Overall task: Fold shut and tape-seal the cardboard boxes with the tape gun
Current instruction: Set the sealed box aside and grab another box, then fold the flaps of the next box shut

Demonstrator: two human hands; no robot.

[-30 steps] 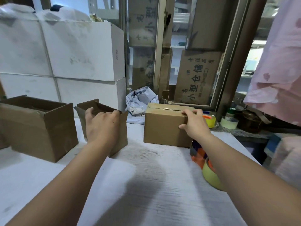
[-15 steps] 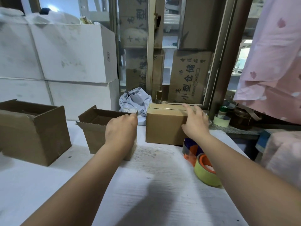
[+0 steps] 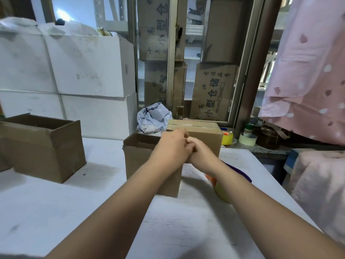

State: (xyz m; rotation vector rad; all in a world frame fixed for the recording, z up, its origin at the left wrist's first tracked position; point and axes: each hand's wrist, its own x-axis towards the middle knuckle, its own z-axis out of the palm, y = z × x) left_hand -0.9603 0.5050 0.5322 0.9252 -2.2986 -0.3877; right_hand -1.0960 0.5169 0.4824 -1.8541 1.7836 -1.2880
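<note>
Meeting over the small open box (image 3: 141, 161), the left hand (image 3: 169, 148) and right hand (image 3: 202, 156) are touching, fingers curled at its right rim; whether they are pinching anything, I cannot tell. The taped box (image 3: 197, 128) is sitting at 12 o'clock, just behind. The tape gun (image 3: 221, 190) is lying at 3 o'clock on the white surface (image 3: 93, 212), half-hidden under the right forearm.

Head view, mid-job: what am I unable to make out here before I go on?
- Grip: the left hand and right hand overlap at the small open box; their backs hide the fingertips.
- Inside of the small open box: hidden by its near wall and the left hand.
- Yellow roll: mostly under the right forearm; what else lies there is hidden.
- Large open box: cut off by the left edge.
</note>
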